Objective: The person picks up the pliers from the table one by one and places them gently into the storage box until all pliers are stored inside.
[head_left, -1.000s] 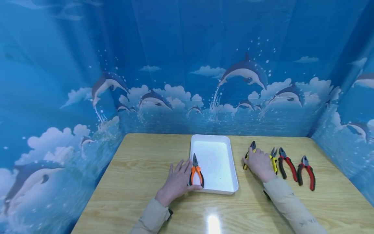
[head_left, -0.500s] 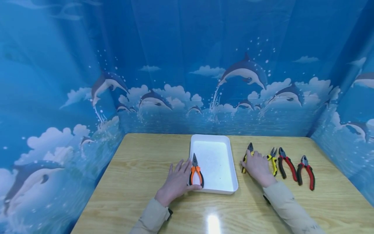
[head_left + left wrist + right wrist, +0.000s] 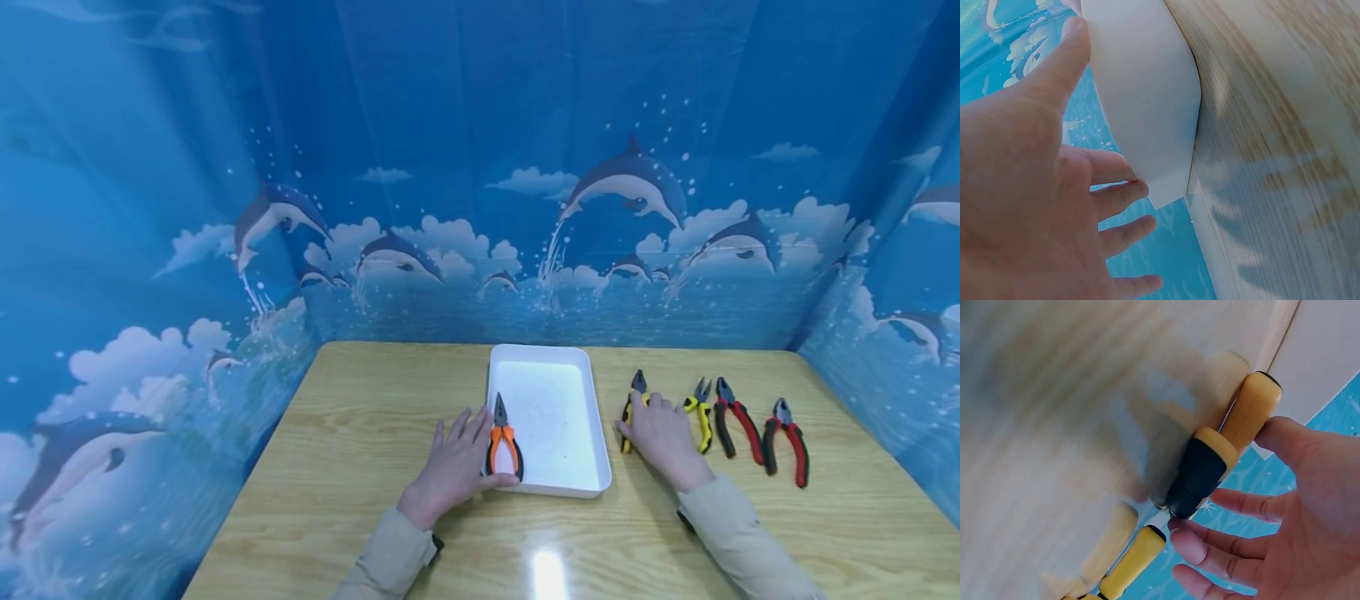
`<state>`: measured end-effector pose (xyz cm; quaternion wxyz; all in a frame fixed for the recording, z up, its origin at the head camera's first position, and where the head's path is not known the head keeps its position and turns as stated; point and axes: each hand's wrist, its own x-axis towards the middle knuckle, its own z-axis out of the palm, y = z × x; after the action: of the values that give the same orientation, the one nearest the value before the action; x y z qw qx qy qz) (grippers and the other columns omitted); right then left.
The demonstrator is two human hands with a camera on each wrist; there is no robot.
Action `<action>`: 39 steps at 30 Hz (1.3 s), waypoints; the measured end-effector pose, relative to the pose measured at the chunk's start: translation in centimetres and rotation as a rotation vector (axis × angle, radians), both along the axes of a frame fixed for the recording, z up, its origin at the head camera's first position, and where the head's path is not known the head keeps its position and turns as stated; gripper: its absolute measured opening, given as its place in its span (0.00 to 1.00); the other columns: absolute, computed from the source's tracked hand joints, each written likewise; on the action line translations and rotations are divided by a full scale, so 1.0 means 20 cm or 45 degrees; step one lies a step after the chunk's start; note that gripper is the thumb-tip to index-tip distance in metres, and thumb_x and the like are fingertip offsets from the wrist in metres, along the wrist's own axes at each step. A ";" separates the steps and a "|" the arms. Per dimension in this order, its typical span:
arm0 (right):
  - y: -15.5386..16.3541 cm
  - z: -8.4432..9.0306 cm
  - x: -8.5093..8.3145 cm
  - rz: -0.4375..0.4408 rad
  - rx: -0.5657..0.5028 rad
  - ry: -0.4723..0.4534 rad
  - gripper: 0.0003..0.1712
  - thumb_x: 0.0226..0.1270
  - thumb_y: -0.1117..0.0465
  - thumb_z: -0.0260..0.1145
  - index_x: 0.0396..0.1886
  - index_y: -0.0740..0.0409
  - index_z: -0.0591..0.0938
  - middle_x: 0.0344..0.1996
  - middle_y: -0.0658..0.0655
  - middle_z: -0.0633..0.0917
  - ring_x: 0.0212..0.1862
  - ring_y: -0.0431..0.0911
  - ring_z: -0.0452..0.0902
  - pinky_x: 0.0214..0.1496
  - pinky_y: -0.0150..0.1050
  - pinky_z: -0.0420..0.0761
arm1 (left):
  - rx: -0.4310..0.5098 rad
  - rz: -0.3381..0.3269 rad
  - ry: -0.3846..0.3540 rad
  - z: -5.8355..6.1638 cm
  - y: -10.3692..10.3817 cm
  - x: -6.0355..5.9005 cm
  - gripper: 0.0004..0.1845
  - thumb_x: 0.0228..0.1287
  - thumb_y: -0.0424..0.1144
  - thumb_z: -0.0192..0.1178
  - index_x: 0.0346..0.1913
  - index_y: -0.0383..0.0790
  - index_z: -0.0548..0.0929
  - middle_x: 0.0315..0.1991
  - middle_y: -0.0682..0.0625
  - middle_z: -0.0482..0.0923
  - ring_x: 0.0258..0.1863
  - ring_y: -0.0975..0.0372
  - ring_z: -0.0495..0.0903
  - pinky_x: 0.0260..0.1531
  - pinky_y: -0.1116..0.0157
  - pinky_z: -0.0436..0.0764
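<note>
Plainly, my head view showed the right hand (image 3: 663,435) gripping yellow-and-black pliers (image 3: 639,383) just right of the white tray (image 3: 555,417), where orange pliers (image 3: 502,432) lay. In my left wrist view, the left hand (image 3: 1035,200) had its fingers apart, touching the tray's side. In my right wrist view, thumb and fingers held the pliers' handles (image 3: 1250,409).

Blue dolphin-print curtain (image 3: 465,125) behind wood-grain table (image 3: 360,417)
</note>
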<state>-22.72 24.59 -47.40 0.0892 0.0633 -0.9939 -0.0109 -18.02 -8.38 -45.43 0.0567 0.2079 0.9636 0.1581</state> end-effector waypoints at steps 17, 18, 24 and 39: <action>-0.03 0.01 0.11 0.026 0.015 -0.021 0.33 0.67 0.48 0.71 0.54 0.73 0.74 0.38 0.74 0.79 0.38 0.65 0.79 0.37 0.61 0.81 | -0.019 0.006 0.005 0.00 0.01 0.00 0.55 0.59 0.70 0.61 0.79 0.35 0.58 0.80 0.41 0.53 0.79 0.42 0.51 0.74 0.33 0.50; -0.03 0.02 0.11 0.025 0.014 -0.032 0.34 0.67 0.47 0.71 0.55 0.72 0.74 0.38 0.74 0.79 0.39 0.65 0.79 0.38 0.62 0.81 | -0.019 0.006 0.005 0.00 0.01 0.00 0.56 0.59 0.70 0.61 0.79 0.35 0.58 0.80 0.41 0.53 0.79 0.42 0.50 0.74 0.33 0.50; -0.03 0.01 0.14 0.027 -0.003 -0.054 0.34 0.67 0.48 0.71 0.57 0.71 0.73 0.39 0.73 0.79 0.39 0.64 0.79 0.35 0.58 0.79 | -0.027 0.006 0.000 0.00 0.01 -0.01 0.56 0.60 0.70 0.60 0.79 0.35 0.58 0.80 0.41 0.52 0.79 0.42 0.50 0.74 0.34 0.49; -0.06 0.05 0.22 0.018 0.000 -0.160 0.35 0.66 0.50 0.72 0.60 0.72 0.73 0.41 0.74 0.79 0.41 0.65 0.79 0.35 0.57 0.80 | -0.030 -0.003 -0.001 -0.01 0.01 -0.01 0.55 0.60 0.70 0.61 0.79 0.35 0.58 0.80 0.41 0.53 0.79 0.42 0.50 0.74 0.33 0.49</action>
<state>-18.37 23.43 -46.44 0.0266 0.0709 -0.9971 -0.0062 -18.23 -8.28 -45.61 0.0599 0.2083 0.9651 0.1468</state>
